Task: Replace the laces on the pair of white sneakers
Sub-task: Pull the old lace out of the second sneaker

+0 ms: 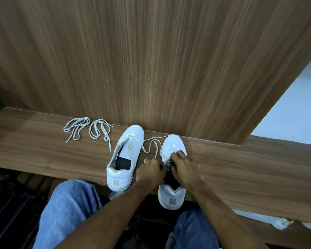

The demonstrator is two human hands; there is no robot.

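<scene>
Two hands, left (150,170) and right (185,167), pinch a lace (152,146) with curled fingers over the right sneaker (172,174); left of it stand the second sneaker (127,157) and two loose laces (88,131).

Both forearms reach forward from the bottom edge and converge toward the middle. The left hand (149,170) lies knuckles up, its fingers curled inward toward the right hand, pinching something between fingertips; what exactly is pinched cannot be told. The right hand (185,167) sits just beside it, back upward, fingers bent down and curled at the tips. The two hands nearly touch at the fingertips. Both wrists are bare, and both knees in blue jeans show below the arms.
</scene>
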